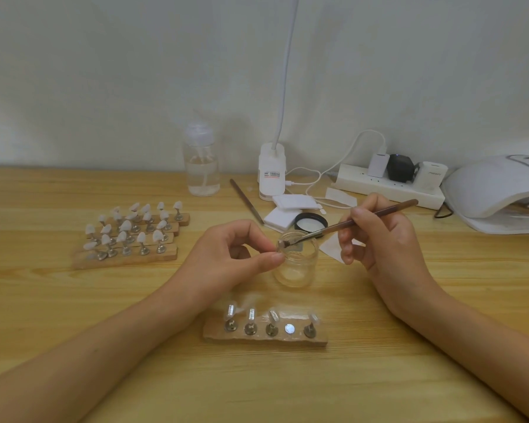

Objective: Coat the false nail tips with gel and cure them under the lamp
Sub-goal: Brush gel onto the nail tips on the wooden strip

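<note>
A small clear glass jar (297, 267) stands open at the middle of the wooden table. My left hand (239, 254) pinches a small pale nail tip (282, 243) between thumb and forefinger right at the jar's rim. My right hand (379, 239) grips a brown brush (388, 210), and its bristles touch that tip over the jar mouth. In front of the jar lies a wooden holder (266, 338) with several clear nail tips on metal stands and one bare magnet (289, 328). The white curing lamp (498, 190) sits at the far right.
Stacked wooden holders (129, 239) full of white tips sit at the left. Behind the jar are its black lid (311, 222), white pads (290, 206), a thin tool (246, 201), a pump bottle (201, 166), a clip lamp base (271, 172) and a power strip (388, 186) with cables.
</note>
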A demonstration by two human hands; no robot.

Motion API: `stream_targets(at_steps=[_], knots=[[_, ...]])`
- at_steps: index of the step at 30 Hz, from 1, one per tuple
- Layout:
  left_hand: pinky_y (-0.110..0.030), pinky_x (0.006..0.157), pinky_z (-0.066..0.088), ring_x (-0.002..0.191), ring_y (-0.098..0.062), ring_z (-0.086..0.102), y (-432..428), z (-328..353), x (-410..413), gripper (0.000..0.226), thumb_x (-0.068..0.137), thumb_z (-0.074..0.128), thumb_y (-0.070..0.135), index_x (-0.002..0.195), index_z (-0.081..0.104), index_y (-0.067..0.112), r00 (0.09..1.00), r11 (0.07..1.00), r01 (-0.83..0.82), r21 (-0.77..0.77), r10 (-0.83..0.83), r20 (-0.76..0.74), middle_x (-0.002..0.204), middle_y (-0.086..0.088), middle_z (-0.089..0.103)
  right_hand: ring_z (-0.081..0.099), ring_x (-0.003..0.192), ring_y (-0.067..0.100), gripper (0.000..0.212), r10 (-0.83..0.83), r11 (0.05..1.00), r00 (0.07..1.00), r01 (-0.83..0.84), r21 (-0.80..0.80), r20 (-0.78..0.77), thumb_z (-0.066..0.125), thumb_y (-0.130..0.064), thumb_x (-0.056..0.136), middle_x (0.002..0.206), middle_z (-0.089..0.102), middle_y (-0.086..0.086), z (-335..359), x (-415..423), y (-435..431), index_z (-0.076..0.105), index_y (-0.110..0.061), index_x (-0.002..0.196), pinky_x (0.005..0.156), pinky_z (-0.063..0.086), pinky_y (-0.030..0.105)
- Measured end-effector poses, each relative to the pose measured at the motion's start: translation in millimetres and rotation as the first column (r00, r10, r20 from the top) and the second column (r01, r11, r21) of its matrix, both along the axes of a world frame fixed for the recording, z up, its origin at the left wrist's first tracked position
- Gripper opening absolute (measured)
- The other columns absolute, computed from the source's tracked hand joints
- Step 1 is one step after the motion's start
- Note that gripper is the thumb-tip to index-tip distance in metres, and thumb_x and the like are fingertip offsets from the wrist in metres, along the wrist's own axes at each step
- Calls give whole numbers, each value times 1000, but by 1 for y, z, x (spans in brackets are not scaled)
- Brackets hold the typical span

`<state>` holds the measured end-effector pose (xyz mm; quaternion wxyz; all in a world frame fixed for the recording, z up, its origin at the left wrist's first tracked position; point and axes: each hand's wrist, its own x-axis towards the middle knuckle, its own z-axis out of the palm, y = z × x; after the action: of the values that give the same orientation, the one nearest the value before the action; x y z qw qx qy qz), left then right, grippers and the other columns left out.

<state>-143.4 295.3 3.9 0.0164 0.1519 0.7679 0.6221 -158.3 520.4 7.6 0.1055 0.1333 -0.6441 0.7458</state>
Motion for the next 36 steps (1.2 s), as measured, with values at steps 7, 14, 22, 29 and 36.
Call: stream_targets(at_steps=[7, 14, 22, 29, 36], knots=[[-16, 52, 40, 55, -8, 45, -1, -2, -2, 16, 79, 79, 21, 73, 66, 27, 998, 1000, -2, 0, 2, -69, 89, 4, 70, 56, 57, 12, 22, 60, 997, 998, -60, -41, -14, 56, -17, 94, 65, 61, 2, 3, 1, -1, 59, -20, 72, 47, 46, 23], [-30, 56, 37, 57, -18, 43, -2, -4, -3, 15, 80, 80, 23, 76, 65, 23, 995, 1000, -4, 4, 5, -100, 89, -27, 61, 54, 55, 11, 23, 9, 996, 1000, -7, -91, 25, 50, -9, 98, 62, 59, 1, 3, 0, 1, 52, -14, 75, 45, 45, 21], [-33, 60, 41, 60, -22, 47, 0, -4, -3, 14, 77, 79, 23, 77, 65, 19, 990, 1000, -11, 10, 12, -142, 88, -29, 61, 54, 53, 11, 21, -16, 997, 998, 20, -68, 63, 50, -10, 99, 60, 59, 1, 3, -1, 0, 50, -11, 78, 46, 45, 21], [-24, 54, 44, 58, -19, 49, -1, -6, -6, 15, 78, 80, 19, 76, 65, 17, 988, 1000, -11, 9, 13, -156, 88, -19, 64, 55, 55, 12, 21, 2, 999, 999, 0, -36, 54, 55, -16, 96, 61, 60, 0, 2, 0, -1, 51, -15, 75, 46, 46, 22], [-28, 57, 44, 59, -21, 48, -1, -5, -4, 13, 75, 77, 26, 77, 66, 20, 989, 1000, -19, 2, 19, -147, 89, -30, 62, 56, 55, 12, 18, 56, 998, 998, -55, -36, 29, 59, -26, 89, 62, 59, 1, 3, 2, -2, 53, -17, 74, 46, 46, 22]])
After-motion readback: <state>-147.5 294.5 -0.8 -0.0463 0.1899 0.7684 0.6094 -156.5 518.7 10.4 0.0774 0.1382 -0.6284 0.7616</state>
